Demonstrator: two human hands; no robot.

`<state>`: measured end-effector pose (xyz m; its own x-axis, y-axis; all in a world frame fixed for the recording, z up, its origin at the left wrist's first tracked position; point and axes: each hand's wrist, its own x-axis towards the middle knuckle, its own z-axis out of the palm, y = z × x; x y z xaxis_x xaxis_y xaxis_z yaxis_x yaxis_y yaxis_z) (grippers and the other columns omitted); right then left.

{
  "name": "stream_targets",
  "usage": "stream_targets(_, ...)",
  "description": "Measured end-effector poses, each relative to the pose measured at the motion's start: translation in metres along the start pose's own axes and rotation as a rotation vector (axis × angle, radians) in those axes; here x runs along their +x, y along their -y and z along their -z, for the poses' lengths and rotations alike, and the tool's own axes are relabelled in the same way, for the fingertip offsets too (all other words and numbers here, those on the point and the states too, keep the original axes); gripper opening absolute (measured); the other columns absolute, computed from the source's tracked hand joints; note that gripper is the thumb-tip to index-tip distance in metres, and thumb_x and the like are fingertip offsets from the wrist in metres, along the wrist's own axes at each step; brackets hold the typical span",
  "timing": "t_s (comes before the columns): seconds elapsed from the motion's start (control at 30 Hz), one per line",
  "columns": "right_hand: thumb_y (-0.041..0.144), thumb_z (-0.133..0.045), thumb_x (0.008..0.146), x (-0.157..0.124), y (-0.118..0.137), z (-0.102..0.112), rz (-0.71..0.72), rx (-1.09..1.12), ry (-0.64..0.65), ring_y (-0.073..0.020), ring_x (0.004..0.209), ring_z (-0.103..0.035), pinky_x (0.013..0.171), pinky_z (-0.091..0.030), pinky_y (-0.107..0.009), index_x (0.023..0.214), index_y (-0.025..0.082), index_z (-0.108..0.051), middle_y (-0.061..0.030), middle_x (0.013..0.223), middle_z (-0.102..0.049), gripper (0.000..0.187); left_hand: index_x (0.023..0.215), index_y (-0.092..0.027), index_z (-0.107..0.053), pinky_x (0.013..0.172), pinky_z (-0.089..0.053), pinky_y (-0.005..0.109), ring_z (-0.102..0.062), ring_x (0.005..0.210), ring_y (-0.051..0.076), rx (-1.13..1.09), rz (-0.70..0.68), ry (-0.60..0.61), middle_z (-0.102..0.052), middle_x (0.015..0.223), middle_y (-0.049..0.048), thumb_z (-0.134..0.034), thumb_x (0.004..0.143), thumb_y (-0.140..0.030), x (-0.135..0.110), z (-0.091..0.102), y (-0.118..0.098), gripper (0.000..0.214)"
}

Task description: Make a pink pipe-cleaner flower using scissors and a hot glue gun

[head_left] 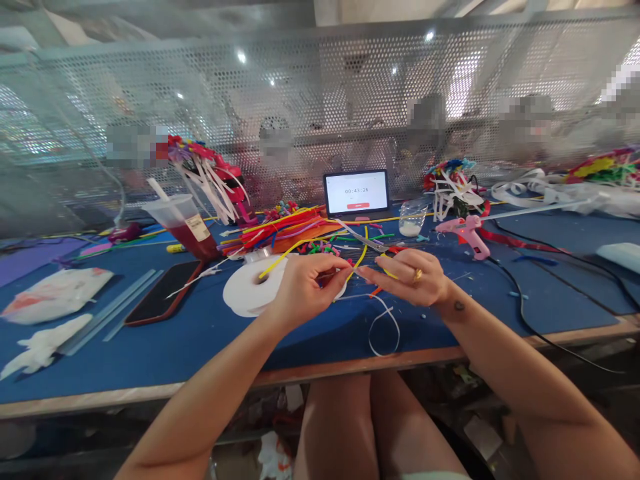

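My left hand (pixel 315 287) is closed in a pinch over the table, thumb and forefinger together on something too small to make out. Meeting its fingertips is the outstretched forefinger of my right hand (pixel 415 275). Scissors (pixel 367 239) with orange handles are held in my right hand, blades pointing up and left. A yellow pipe cleaner (pixel 364 250) runs down behind the meeting fingertips; whether it is gripped I cannot tell. Beneath my hands a thin white ribbon (pixel 399 333) curls on the blue table. A white ribbon roll (pixel 240 290) lies beside my left hand.
Behind my hands lie bundled coloured pipe cleaners (pixel 285 227) and a tablet (pixel 356 192) showing a timer. On the left are a drink cup (pixel 175 217) and a phone (pixel 163 293). A pink glue gun (pixel 470 235) with a black cable stands at right.
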<state>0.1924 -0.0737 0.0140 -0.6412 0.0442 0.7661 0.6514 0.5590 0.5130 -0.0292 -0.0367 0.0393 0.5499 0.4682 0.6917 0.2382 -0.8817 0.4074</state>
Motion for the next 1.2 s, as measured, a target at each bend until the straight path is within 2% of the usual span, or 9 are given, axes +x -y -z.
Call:
stream_targets(0.07, 0.038, -0.053, 0.087, -0.002, 0.002, -0.003, -0.180, 0.096, -0.114, -0.0124, 0.066, -0.055, 0.060, -0.047, -0.028, 0.114, 0.031, -0.059, 0.0000, 0.085, -0.067, 0.029, 0.077, -0.015, -0.067, 0.045, -0.039, 0.016, -0.053, 0.050, 0.006, 0.051, -0.066, -0.049, -0.068, 0.066, 0.0009, -0.059, 0.080, -0.020, 0.000, 0.000, 0.000, 0.010)
stream_targets(0.17, 0.047, -0.037, 0.092, 0.000, 0.008, -0.013, -0.675, 0.501, -0.256, -0.0121, 0.062, -0.054, 0.058, -0.044, -0.028, 0.107, 0.022, -0.060, -0.0018, 0.075, -0.063, 0.037, 0.077, -0.015, -0.066, 0.047, -0.040, 0.016, -0.052, 0.048, 0.005, 0.154, -0.187, -0.130, -0.067, 0.063, -0.0002, -0.060, 0.080, -0.018, 0.000, -0.002, 0.002, 0.007)
stream_targets(0.27, 0.049, -0.031, 0.092, 0.007, 0.012, -0.026, -1.104, 1.165, 0.007, -0.0090, 0.047, -0.047, 0.045, -0.035, -0.022, 0.084, 0.016, -0.061, 0.0001, 0.056, -0.057, 0.046, 0.079, -0.016, -0.065, 0.049, -0.040, 0.018, -0.055, 0.051, 0.006, 0.328, -0.353, -0.218, -0.066, 0.063, -0.0007, -0.061, 0.078, -0.014, -0.002, -0.005, 0.010, 0.004)
stream_targets(0.33, 0.052, -0.028, 0.089, 0.012, 0.013, -0.032, -1.203, 1.554, 0.297, -0.0085, 0.043, -0.045, 0.040, -0.030, -0.021, 0.075, 0.015, -0.059, -0.0005, 0.051, -0.056, 0.051, 0.083, -0.017, -0.064, 0.049, -0.040, 0.020, -0.056, 0.053, 0.007, 0.452, -0.478, -0.247, -0.065, 0.062, -0.0015, -0.061, 0.077, -0.013, -0.004, -0.006, 0.015, 0.008)
stream_targets(0.4, 0.050, -0.031, 0.087, 0.015, 0.015, -0.033, -1.224, 1.799, 0.450, -0.0082, 0.040, -0.043, 0.038, -0.028, -0.020, 0.068, 0.016, -0.055, 0.0000, 0.047, -0.053, 0.046, 0.089, -0.018, -0.063, 0.051, -0.041, 0.021, -0.057, 0.054, 0.008, 0.539, -0.591, -0.256, -0.063, 0.060, -0.0026, -0.062, 0.076, -0.013, -0.006, -0.006, 0.019, 0.013)
stream_targets(0.57, 0.033, -0.049, 0.079, 0.017, 0.018, -0.028, -1.297, 1.908, 0.311, -0.0059, 0.039, -0.039, 0.039, -0.027, -0.019, 0.061, 0.018, -0.044, 0.0053, 0.044, -0.046, 0.024, 0.094, -0.017, -0.062, 0.053, -0.042, 0.020, -0.057, 0.057, 0.009, 0.577, -0.710, -0.233, -0.060, 0.059, -0.0034, -0.066, 0.074, -0.013, -0.007, -0.004, 0.020, 0.021)
stream_targets(0.8, 0.037, -0.049, 0.086, 0.013, 0.016, -0.027, -1.116, 1.551, 0.205, -0.0047, 0.042, -0.036, 0.040, -0.026, -0.016, 0.071, 0.019, -0.045, 0.0071, 0.052, -0.046, 0.024, 0.090, -0.019, -0.061, 0.055, -0.044, 0.020, -0.057, 0.058, 0.008, 0.458, -0.649, -0.123, -0.062, 0.062, -0.0027, -0.062, 0.077, -0.014, -0.010, -0.008, 0.026, 0.013)
stream_targets(0.93, 0.025, -0.044, 0.090, 0.013, 0.015, -0.021, -0.782, 0.979, 0.131, -0.0070, 0.055, -0.049, 0.054, -0.040, -0.020, 0.075, 0.018, -0.050, 0.0034, 0.061, -0.053, 0.017, 0.082, -0.017, -0.063, 0.053, -0.042, 0.019, -0.055, 0.055, 0.007, 0.300, -0.527, -0.050, -0.063, 0.062, -0.0016, -0.060, 0.078, -0.013, -0.007, -0.007, 0.023, 0.007)
stream_targets(1.2, 0.011, -0.044, 0.087, 0.011, 0.009, 0.002, -0.047, 0.086, 0.044, -0.0111, 0.062, -0.052, 0.056, -0.043, -0.024, 0.087, 0.022, -0.056, 0.0007, 0.071, -0.063, 0.016, 0.074, -0.017, -0.066, 0.049, -0.039, 0.019, -0.051, 0.049, 0.008, 0.140, -0.321, 0.023, -0.060, 0.056, -0.0012, -0.057, 0.081, -0.018, -0.004, -0.005, 0.004, 0.011)
